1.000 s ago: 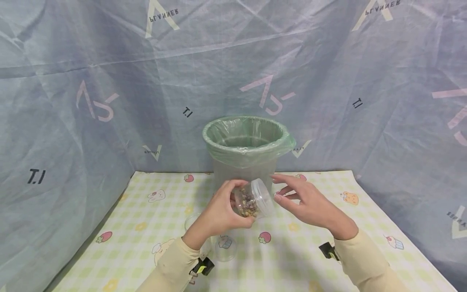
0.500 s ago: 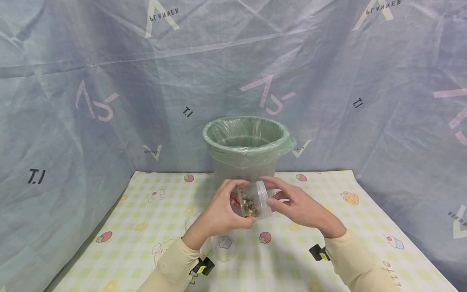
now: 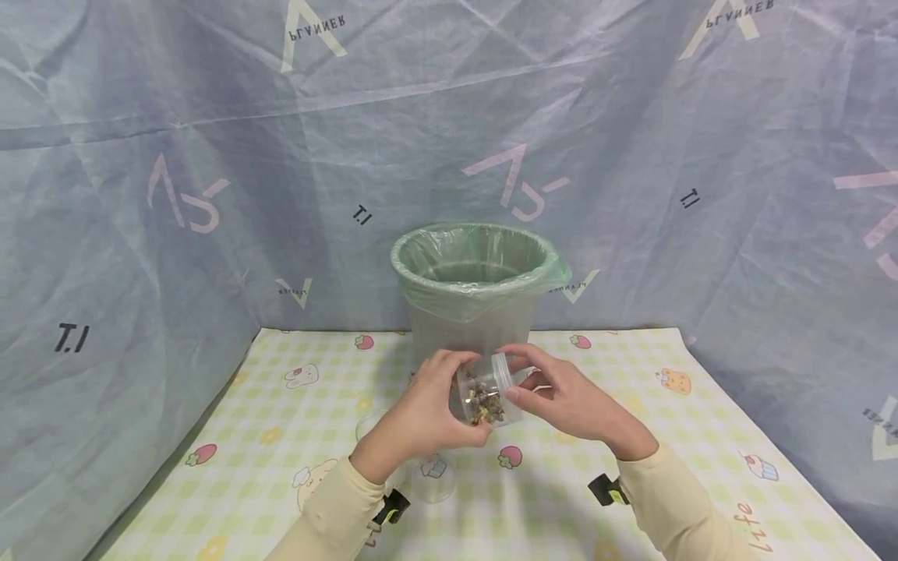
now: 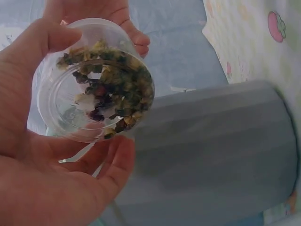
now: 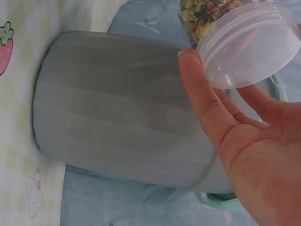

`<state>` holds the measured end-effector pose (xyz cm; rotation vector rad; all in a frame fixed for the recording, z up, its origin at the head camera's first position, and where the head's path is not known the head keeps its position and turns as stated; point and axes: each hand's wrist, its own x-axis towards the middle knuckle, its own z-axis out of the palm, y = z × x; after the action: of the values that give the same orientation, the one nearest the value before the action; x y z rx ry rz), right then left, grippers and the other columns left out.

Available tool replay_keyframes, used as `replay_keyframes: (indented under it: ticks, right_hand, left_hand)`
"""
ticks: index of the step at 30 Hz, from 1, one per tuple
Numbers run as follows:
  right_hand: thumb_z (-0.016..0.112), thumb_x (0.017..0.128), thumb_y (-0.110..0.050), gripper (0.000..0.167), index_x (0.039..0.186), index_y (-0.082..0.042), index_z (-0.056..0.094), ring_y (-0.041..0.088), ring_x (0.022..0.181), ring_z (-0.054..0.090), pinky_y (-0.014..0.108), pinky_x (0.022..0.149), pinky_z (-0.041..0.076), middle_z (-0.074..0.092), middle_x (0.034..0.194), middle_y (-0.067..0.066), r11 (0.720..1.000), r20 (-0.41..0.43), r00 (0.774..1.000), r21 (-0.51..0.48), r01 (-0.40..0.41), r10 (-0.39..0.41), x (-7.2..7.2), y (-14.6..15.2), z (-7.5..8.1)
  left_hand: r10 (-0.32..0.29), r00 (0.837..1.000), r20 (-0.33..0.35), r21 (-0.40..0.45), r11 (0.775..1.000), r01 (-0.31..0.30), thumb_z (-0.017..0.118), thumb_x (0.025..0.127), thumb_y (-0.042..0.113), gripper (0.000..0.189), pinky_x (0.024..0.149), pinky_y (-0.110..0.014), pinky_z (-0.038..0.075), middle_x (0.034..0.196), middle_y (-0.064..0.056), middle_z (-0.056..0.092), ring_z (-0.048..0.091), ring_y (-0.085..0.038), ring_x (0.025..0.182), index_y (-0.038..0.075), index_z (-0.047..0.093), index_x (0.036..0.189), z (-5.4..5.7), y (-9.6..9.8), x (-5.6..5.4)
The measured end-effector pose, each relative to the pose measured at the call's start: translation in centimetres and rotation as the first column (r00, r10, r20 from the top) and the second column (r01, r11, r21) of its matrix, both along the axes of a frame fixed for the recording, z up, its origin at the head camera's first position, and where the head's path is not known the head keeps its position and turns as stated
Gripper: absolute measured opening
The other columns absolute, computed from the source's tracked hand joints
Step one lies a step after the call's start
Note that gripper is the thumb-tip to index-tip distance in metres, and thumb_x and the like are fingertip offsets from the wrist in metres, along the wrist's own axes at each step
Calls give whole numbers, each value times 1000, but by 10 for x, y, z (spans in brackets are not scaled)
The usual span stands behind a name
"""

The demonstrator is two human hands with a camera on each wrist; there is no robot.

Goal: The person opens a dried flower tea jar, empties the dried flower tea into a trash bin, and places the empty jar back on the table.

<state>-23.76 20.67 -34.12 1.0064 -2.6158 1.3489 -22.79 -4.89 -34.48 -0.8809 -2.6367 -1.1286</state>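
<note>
A clear plastic jar (image 3: 482,396) lies tilted on its side above the table, with dried flower buds and leaves, yellow, dark green and reddish, gathered along its lower wall. My left hand (image 3: 422,407) grips the jar round its body near the base, thumb below and fingers over the far side. At the other end, my right hand (image 3: 571,396) holds the translucent screw lid (image 5: 254,49), thumb on the near edge and fingers round the far edge. In the left wrist view the dried flowers (image 4: 120,89) show through the jar's bottom.
Behind the hands stands a grey bin (image 3: 463,331) lined with a green plastic bag (image 3: 456,300). Near my left forearm, a clear round plastic piece (image 3: 433,487) lies on the checked tablecloth (image 3: 596,499), with another partly hidden by the arm. Blue-grey cloth hangs on three sides.
My right hand has come in from the right and closed its fingers round the lid. The jar has turned a little in my left hand, its contents shifting along the wall.
</note>
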Motion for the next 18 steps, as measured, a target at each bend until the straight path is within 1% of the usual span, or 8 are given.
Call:
replay_keyframes:
  ticks: [3, 6, 12, 18]
  right_hand:
    - [64, 104, -30, 54, 153, -21, 44, 19, 99, 71, 32, 85, 59, 61, 134, 9, 1000, -12, 1000, -2, 12, -12, 1, -2, -1]
    - [65, 103, -30, 53, 152, -20, 45, 18, 99, 71, 32, 85, 59, 61, 133, 9, 1000, -24, 999, -6, 21, -21, 2, -3, -1]
    - [65, 103, -29, 53, 151, -20, 46, 17, 98, 71, 33, 85, 59, 62, 133, 10, 1000, -39, 999, -14, 27, -28, 2, -5, -1]
    - [65, 103, -30, 50, 149, -25, 47, 15, 95, 71, 33, 84, 59, 63, 131, 8, 999, -58, 997, -4, 52, -52, 5, -7, 1]
  left_hand:
    - [20, 1000, -6, -58, 998, -21, 89, 72, 41, 98, 104, -48, 45, 145, -2, 46, 46, -23, 130, 17, 41, 154, 1, 1, 2]
    - [34, 999, -3, -85, 996, -34, 91, 72, 46, 104, 107, -49, 45, 150, -3, 44, 47, -23, 134, 15, 37, 156, 0, 2, 4]
    - [48, 998, -27, -71, 996, -50, 95, 68, 49, 110, 108, -47, 46, 150, -5, 47, 51, -24, 133, 13, 37, 155, -2, 5, 4]
    - [74, 997, -31, -48, 996, -76, 98, 65, 46, 111, 107, -48, 46, 147, -5, 51, 53, -24, 131, 13, 39, 153, -3, 7, 4]
